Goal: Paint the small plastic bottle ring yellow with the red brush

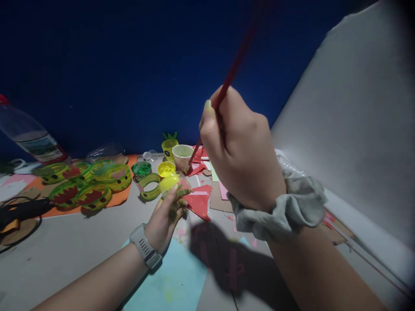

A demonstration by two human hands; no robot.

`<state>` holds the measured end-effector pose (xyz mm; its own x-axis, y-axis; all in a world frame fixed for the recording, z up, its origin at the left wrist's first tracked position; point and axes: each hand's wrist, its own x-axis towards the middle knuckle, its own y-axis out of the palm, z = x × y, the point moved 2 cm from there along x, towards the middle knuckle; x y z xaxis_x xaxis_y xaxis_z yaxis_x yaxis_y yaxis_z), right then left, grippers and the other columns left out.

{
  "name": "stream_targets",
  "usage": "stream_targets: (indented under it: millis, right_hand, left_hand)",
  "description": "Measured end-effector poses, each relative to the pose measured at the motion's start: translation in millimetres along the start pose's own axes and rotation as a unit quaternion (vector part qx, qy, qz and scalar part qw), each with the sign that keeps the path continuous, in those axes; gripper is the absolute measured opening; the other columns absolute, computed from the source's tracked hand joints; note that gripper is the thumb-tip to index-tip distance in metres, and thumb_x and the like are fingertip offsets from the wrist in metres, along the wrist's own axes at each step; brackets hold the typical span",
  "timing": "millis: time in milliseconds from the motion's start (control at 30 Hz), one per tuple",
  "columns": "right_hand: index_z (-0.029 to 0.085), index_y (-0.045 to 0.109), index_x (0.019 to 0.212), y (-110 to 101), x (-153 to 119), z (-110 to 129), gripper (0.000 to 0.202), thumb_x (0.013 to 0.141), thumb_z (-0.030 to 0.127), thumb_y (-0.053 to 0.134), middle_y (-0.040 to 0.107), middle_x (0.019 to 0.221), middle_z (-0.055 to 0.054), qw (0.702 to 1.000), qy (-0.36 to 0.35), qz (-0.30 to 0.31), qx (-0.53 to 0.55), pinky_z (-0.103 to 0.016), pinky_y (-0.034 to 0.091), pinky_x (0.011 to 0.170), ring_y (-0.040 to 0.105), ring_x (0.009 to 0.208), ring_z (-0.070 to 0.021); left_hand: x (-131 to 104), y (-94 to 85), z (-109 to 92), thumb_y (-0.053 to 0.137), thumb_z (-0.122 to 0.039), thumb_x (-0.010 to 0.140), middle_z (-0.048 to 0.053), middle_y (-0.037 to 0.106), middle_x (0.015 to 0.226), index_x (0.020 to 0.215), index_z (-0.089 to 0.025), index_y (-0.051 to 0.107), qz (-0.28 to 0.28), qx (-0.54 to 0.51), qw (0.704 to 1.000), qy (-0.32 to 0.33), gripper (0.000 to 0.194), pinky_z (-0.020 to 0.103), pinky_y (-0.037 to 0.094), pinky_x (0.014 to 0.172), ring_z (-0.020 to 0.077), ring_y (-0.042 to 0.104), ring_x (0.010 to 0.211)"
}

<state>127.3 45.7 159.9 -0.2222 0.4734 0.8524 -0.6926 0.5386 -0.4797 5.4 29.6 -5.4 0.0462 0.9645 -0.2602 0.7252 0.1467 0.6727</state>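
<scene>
My right hand [240,138] is closed round a thin red paintbrush [238,62], its lower end slanting down beside a patterned paper cup [183,157]. With my left hand [168,211] I grip a clear plastic cup [171,183] that is partly coated yellow. Just behind that cup stands a small tub of yellow paint [166,168], and left of it a tub of green paint [142,169]. A green and yellow ring [145,193] lies left of the held cup. Light blue paper [171,276] is spread below my left wrist.
Several painted yellow-green rings [113,179] rest on orange paper [125,198] at left. Behind them leans a bottle with a red cap [37,140]. Red paper scraps [199,201] lie in the middle. A blue wall [113,73] rises behind, a white sheet [359,99] at right.
</scene>
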Motion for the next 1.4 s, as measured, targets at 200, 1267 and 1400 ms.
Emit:
stream_targets:
  millis: [200, 1267, 1400]
  right_hand:
    - [0.021, 0.043, 0.083, -16, 1, 7, 0.014, 0.093, 0.022, 0.034, 0.048, 0.066, 0.001, 0.998, -0.006, -0.003, 0.062, -0.028, 0.038, 0.054, 0.046, 0.054, -0.0117]
    - [0.023, 0.039, 0.081, -18, 1, 20, 0.012, 0.093, 0.021, 0.035, 0.053, 0.073, 0.000, 0.998, -0.017, 0.049, 0.033, -0.029, 0.040, 0.062, 0.050, 0.062, -0.0135]
    - [0.025, 0.038, 0.082, -17, 1, 21, 0.011, 0.092, 0.024, 0.036, 0.054, 0.077, -0.001, 0.999, -0.020, 0.049, -0.004, -0.030, 0.040, 0.064, 0.052, 0.066, -0.0154]
  left_hand:
    - [1, -4.5, 3, 0.072, -0.042, 0.069, 0.003, 0.066, 0.085, 0.099, -0.017, 0.065, 0.024, 0.002, 1.000, -0.018, 0.039, 0.024, 0.048, 0.067, 0.0123, 0.060, 0.073]
    - [-2, 0.1, 4, 0.077, -0.042, 0.063, 0.007, 0.068, 0.107, 0.104, -0.020, 0.063, 0.047, 0.062, 0.997, -0.001, 0.049, 0.030, 0.052, 0.077, 0.0165, 0.063, 0.085]
    - [-2, 1.4, 5, 0.076, -0.044, 0.064, 0.009, 0.069, 0.103, 0.103, -0.018, 0.064, 0.037, 0.053, 0.998, -0.002, 0.048, 0.028, 0.052, 0.072, 0.0162, 0.064, 0.081]
